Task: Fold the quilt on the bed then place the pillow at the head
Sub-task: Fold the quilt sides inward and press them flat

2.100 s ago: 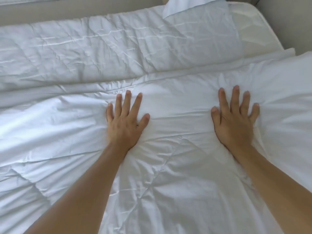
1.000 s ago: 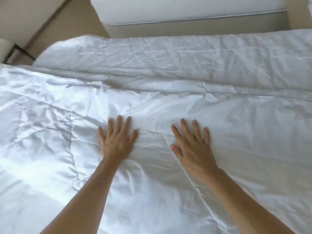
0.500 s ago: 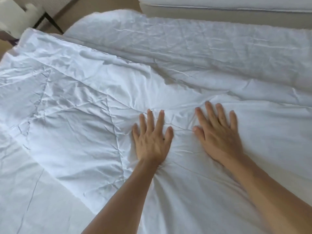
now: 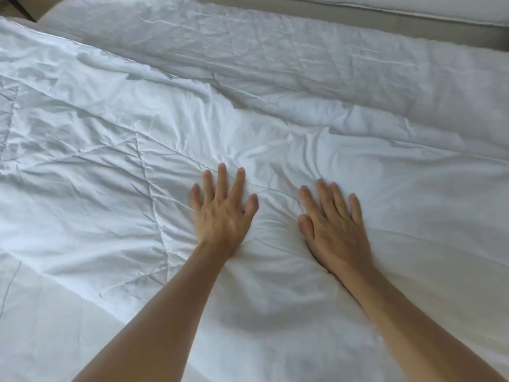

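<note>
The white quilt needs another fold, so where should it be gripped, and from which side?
Probably the white quilted quilt's free edge at the lower left, approached from the left: there the top layer ends over the layer beneath, so fingers can slip under. The left hand and right hand lie flat mid-panel.

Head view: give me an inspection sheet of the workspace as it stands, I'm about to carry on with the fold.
Surface: bed, almost wholly covered in white bedding; its far edge shows at the top.
Job's things: quilt, white, stitched, wrinkled, its upper layer lying over a lower layer that shows along the far side. Pillow: not in view.
Clutter: nothing seen.
Grippers: left hand flat on the quilt, fingers straight and spread; right hand flat on the quilt beside it, fingers straight. Neither grips cloth.
Cables: nothing seen.
Surroundings: second white mattress edge beyond a beige gap at top right; dark furniture leg at top left.
</note>
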A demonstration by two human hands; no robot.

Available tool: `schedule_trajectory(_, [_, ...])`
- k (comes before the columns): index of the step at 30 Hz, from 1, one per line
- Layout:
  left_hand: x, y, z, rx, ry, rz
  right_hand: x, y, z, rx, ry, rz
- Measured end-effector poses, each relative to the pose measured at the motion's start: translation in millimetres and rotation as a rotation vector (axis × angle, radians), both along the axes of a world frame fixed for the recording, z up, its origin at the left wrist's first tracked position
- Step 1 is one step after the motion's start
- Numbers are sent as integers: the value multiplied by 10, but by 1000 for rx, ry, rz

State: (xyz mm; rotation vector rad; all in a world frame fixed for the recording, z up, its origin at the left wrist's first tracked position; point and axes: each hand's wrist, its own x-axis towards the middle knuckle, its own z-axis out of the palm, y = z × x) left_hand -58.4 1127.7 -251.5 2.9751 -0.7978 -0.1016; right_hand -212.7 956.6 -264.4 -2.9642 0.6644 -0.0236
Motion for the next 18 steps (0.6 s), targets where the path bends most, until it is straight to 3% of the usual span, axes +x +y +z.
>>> schedule_trajectory(5, [-1062, -505, 164, -59, 93, -262, -776, -336, 107, -48, 36, -105])
schedule_trajectory(18, [-3932, -1968, 190, -21, 228, -859, -4224, -833, 364, -37, 147, -699])
